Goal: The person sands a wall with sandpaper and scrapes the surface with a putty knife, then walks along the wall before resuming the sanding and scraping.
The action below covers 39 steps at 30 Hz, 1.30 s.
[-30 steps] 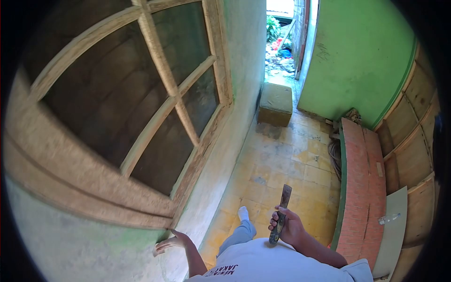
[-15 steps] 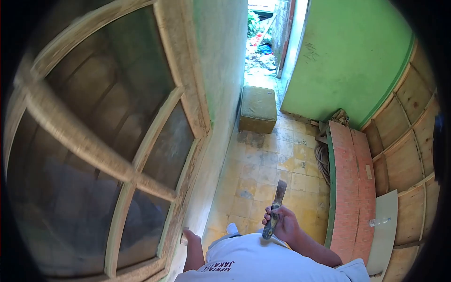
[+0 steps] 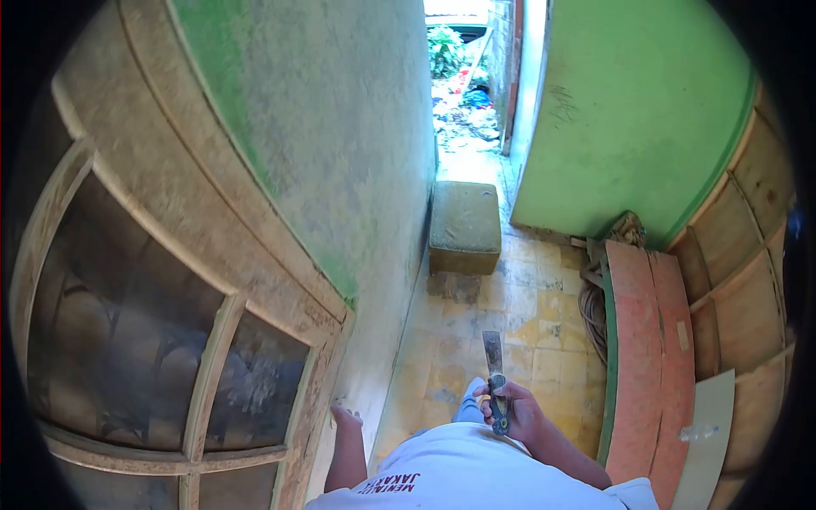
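My right hand (image 3: 520,411) is closed around the dark handle of a putty knife (image 3: 493,357). Its flat, worn metal blade points forward over the tiled floor, in front of my white shirt. My left hand (image 3: 347,415) is low at the left, right by the pale wall (image 3: 357,331) and the edge of the wooden window frame (image 3: 327,348). Its fingers are slightly bent and apart, with nothing seen in them. Glass panes (image 3: 255,374) fill the frame to the left of that hand.
A worn padded block stool (image 3: 464,225) stands against the wall near the bright doorway (image 3: 463,93). Along the right side runs a reddish bench (image 3: 654,340), with coiled rope (image 3: 592,319) beside it. A pale board (image 3: 710,425) leans against wooden panelling (image 3: 748,280).
My view has shifted forward along the wall, so the window frame sits further left and lower. The putty knife's blade now tilts left instead of right. My left hand shows more of its fingers.
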Tool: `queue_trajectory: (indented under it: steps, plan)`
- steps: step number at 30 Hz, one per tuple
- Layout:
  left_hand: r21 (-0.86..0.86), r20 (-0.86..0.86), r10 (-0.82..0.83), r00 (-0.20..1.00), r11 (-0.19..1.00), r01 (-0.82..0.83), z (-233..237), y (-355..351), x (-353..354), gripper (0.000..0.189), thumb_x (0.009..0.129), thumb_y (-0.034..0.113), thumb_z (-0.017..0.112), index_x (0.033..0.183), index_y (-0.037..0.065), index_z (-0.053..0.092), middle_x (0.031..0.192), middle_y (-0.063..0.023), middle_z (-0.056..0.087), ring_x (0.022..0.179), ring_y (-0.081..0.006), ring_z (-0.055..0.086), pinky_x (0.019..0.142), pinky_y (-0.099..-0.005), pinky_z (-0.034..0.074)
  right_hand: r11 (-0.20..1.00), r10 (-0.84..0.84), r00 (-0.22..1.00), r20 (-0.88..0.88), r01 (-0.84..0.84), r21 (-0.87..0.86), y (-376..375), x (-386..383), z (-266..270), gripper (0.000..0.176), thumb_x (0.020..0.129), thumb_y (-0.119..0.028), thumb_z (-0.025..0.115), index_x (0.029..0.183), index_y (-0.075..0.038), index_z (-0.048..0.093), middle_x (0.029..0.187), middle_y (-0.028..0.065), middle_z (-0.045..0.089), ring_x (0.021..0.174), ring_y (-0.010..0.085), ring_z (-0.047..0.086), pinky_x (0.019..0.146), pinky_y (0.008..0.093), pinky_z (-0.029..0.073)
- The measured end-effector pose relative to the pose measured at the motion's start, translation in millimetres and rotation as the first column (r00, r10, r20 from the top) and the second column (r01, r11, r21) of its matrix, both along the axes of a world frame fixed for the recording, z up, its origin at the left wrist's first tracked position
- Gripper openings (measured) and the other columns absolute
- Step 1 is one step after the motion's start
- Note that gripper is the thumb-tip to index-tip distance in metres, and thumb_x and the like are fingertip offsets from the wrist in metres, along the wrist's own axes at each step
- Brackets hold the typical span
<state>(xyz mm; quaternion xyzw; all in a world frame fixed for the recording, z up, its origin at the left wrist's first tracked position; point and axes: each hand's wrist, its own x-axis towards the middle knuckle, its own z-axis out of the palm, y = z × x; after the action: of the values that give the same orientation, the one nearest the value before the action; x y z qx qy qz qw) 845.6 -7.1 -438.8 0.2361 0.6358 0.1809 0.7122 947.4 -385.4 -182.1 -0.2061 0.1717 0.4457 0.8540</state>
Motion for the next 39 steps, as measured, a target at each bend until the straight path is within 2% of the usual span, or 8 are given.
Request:
queue_trajectory:
  steps: [7, 12, 17, 22, 27, 31, 33, 39]
  plan:
    - [0.092, 0.136, 0.092, 0.986, 0.990, -0.105, 10.2, -4.8, 122.4, 0.067, 0.078, 0.045, 0.048, 0.137, 0.015, 0.033, 0.145, -0.0052, 0.026, 0.136, -0.0210, 0.022, 0.110, -0.0455, 0.012, 0.975, 0.122, 0.948, 0.295, -0.059, -0.213, -26.9, 146.5, 26.2, 0.027, 0.078, -0.006, 0.052, 0.103, -0.009, 0.044, 0.094, 0.0115, 0.053, 0.076, 0.0228, 0.058, 0.060, 0.0368, 0.051]
    - [0.080, 0.272, 0.122, 0.955, 0.986, -0.148, 45.3, -2.2, 190.7, 0.062, 0.081, 0.040, 0.050, 0.135, 0.015, 0.036, 0.145, -0.0066, 0.026, 0.136, -0.0252, 0.022, 0.110, -0.0490, 0.014, 0.965, 0.185, 0.935, 0.303, -0.114, -0.237, -27.3, 204.6, 29.2, 0.028, 0.081, -0.006, 0.058, 0.106, -0.010, 0.044, 0.091, 0.0079, 0.052, 0.073, 0.0236, 0.060, 0.054, 0.0363, 0.051]
    - [0.041, 0.272, 0.173, 0.947, 0.981, -0.191, 50.0, 1.5, 235.4, 0.060, 0.082, 0.037, 0.049, 0.135, 0.014, 0.036, 0.145, -0.0069, 0.027, 0.135, -0.0266, 0.026, 0.110, -0.0491, 0.014, 0.959, 0.234, 0.940, 0.246, -0.182, -0.216, -33.5, 240.4, 15.8, 0.026, 0.081, -0.005, 0.057, 0.104, -0.008, 0.046, 0.089, 0.0075, 0.052, 0.071, 0.0234, 0.061, 0.055, 0.0363, 0.051]
    - [-0.028, 0.320, 0.246, 0.915, 0.968, -0.250, 70.4, -1.5, 296.1, 0.057, 0.083, 0.034, 0.048, 0.135, 0.014, 0.036, 0.145, -0.0070, 0.027, 0.134, -0.0269, 0.028, 0.110, -0.0491, 0.015, 0.954, 0.172, 0.956, 0.236, -0.102, -0.282, -35.0, 285.3, 9.6, 0.028, 0.079, -0.004, 0.056, 0.104, -0.008, 0.044, 0.089, 0.0086, 0.052, 0.070, 0.0225, 0.060, 0.054, 0.0351, 0.050]
    - [-0.143, 0.525, 0.222, 0.822, 0.975, -0.172, 86.7, 8.0, 355.6, 0.050, 0.083, 0.024, 0.051, 0.130, 0.014, 0.039, 0.144, -0.0092, 0.029, 0.133, -0.0265, 0.030, 0.109, -0.0491, 0.018, 0.898, 0.268, 0.900, 0.343, -0.104, -0.427, -21.8, 345.3, 11.9, 0.028, 0.077, -0.002, 0.054, 0.102, -0.007, 0.043, 0.086, 0.0094, 0.054, 0.066, 0.0203, 0.059, 0.054, 0.0334, 0.051]
    - [-0.197, 0.435, 0.397, 0.808, 0.918, -0.345, 120.6, 6.5, 394.8, 0.042, 0.083, 0.020, 0.053, 0.123, 0.010, 0.045, 0.136, -0.0088, 0.040, 0.129, -0.0257, 0.036, 0.108, -0.0495, 0.021, 0.870, 0.335, 0.867, 0.370, -0.135, -0.474, 3.9, 389.1, 18.6, 0.027, 0.076, -0.002, 0.053, 0.100, -0.007, 0.042, 0.083, 0.0094, 0.057, 0.062, 0.0189, 0.059, 0.055, 0.0325, 0.051]
    - [-0.148, 0.579, 0.237, 0.780, 0.971, -0.185, 143.2, 2.8, 401.5, 0.037, 0.084, 0.015, 0.051, 0.119, 0.005, 0.046, 0.128, -0.0085, 0.048, 0.125, -0.0250, 0.041, 0.106, -0.0497, 0.025, 0.863, 0.360, 0.856, 0.372, -0.154, -0.480, 19.6, 409.7, 12.8, 0.027, 0.076, -0.002, 0.053, 0.100, -0.008, 0.042, 0.083, 0.0095, 0.056, 0.062, 0.0190, 0.058, 0.054, 0.0325, 0.050]
    - [-0.063, 0.788, 0.101, 0.608, 0.995, -0.083, 241.5, -11.7, 398.6, 0.039, 0.083, 0.009, 0.050, 0.119, -0.003, 0.042, 0.128, -0.0136, 0.046, 0.123, -0.0263, 0.043, 0.107, -0.0486, 0.028, 0.830, 0.486, 0.792, 0.370, -0.286, -0.479, 79.1, 439.0, 4.6, 0.026, 0.078, -0.003, 0.052, 0.101, -0.008, 0.042, 0.084, 0.0096, 0.055, 0.064, 0.0211, 0.058, 0.055, 0.0350, 0.050]
